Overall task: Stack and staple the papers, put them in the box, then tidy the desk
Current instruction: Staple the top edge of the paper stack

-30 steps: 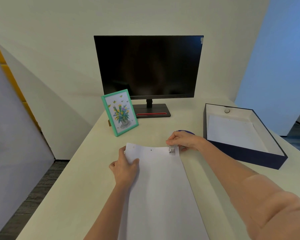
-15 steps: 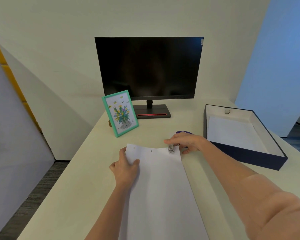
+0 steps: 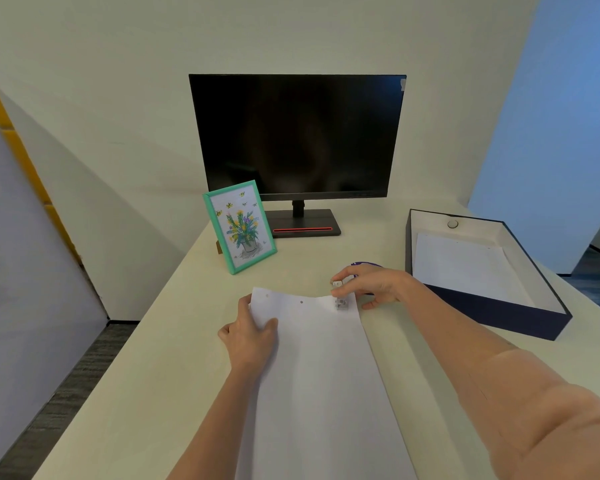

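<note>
A stack of white papers point(image 3: 323, 368) lies lengthwise on the desk in front of me. My left hand point(image 3: 250, 336) presses flat on its top left corner. My right hand point(image 3: 369, 285) grips a small stapler point(image 3: 338, 292), purple at the back and metal at the front. The stapler's jaws straddle the stack's top right corner and stand apart. To the right sits an open dark blue box point(image 3: 499, 317) with white paper lying inside it.
A black monitor point(image 3: 297, 136) stands at the back of the desk point(image 3: 174, 341). A green-framed flower picture point(image 3: 239, 226) leans left of its base. The desk's left edge drops to a grey floor.
The stapler's upper jaw has lifted off the paper corner as my right hand rose slightly. My left hand has stayed on the top left corner.
</note>
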Demonstrator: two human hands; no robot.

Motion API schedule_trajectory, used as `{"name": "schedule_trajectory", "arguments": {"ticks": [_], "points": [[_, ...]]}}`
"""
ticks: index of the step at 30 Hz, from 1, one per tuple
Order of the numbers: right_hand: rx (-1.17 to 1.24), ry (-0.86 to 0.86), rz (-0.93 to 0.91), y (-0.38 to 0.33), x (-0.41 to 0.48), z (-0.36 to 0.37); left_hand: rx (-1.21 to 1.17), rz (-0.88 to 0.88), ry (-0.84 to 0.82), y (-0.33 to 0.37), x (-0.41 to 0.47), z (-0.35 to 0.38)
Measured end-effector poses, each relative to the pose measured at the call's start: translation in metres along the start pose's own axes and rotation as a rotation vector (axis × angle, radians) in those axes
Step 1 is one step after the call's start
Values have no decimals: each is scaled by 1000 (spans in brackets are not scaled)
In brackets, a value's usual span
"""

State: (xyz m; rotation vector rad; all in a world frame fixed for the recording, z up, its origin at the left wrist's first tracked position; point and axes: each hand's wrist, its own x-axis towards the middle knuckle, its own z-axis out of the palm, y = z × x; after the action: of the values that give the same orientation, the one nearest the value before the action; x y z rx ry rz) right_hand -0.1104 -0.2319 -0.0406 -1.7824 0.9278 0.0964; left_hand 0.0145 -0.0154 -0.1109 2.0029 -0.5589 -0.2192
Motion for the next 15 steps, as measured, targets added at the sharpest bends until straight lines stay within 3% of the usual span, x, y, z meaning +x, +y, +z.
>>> {"name": "schedule_trajectory", "arguments": {"ticks": [10, 15], "points": [[424, 106, -120, 19, -14, 1, 16, 15, 3, -3, 3, 1], [512, 577, -249, 33, -32, 8, 10, 23, 3, -3, 2, 1]]}}
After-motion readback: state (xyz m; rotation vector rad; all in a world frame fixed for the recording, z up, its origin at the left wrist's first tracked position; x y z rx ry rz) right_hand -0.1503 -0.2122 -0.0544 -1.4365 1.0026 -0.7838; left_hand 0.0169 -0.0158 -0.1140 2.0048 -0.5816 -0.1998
